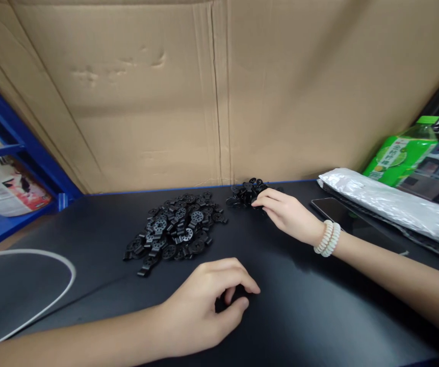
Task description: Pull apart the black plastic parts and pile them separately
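Note:
My left hand [211, 306] rests low over the black tabletop, fingers curled and thumb apart from them, with nothing visible between. Just beyond it lies a large heap of black plastic parts [181, 224], each with a perforated round disc and a short tab. My right hand [290, 214], wearing two pale coiled bands [328, 238] at the wrist, reaches to a smaller pile of shiny black round pieces [248, 192] by the back edge. Its fingers are drawn together at the pile's near right side; whatever is between the fingertips is hidden.
Tall cardboard [146, 102] walls the back of the black table [100, 285]. At right lie a phone [334, 209], a silvery plastic-wrapped package [391, 204] and a green-labelled bottle [403, 153]. A white cable [70, 265] loops at left beside a blue metal frame [43, 158].

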Tool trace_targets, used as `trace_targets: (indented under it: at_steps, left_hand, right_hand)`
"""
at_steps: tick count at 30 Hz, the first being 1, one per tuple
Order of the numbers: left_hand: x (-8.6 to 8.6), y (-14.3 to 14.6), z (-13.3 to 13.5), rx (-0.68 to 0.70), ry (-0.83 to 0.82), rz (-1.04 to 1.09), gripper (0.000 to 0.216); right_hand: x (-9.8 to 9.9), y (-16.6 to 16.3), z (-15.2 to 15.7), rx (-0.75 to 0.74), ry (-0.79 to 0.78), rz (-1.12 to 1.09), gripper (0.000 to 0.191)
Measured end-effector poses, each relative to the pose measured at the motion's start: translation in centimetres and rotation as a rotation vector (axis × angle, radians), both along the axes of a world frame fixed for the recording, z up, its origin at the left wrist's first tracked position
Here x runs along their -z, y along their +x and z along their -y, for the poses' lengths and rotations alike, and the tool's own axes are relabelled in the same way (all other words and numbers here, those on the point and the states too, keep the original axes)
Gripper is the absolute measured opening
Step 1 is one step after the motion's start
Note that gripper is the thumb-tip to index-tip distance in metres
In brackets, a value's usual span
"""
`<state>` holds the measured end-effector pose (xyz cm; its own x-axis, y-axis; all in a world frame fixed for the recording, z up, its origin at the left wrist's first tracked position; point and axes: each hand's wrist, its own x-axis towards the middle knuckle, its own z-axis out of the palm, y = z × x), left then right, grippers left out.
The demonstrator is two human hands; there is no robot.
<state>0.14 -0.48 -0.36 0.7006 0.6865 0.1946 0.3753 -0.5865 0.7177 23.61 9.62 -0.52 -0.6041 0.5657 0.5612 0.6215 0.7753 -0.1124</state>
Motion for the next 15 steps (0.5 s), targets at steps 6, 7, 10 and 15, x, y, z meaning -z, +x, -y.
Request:
trace_targets:
  at_steps: [6,7,10,15]
  left_hand:
    - [-0.2,0.1,-0.1,-0.016,-0.03,0.007,0.024]
    - [-0.2,0.1,-0.2,-0.038,-0.051,0.019,0.024]
    - [0.0,0.2,-0.4,-0.143,-0.172,0.122,0.025]
    - [0.4,0.1,-0.9,-0.278,-0.409,0.387,0.043]
  right_hand:
    - [-1.3,1.0,0.6,0.024,-0.034,-0.282,0.016]
    - [-1.5,1.0,1.0,0.035,-0.101,-0.38,0.013]
    - [-1.8,-0.2,3.0,0.014,-0.487,-0.771,0.016]
    - [-0.8,-3.6,6.9,-0.164,-1.285,-1.066,0.036]
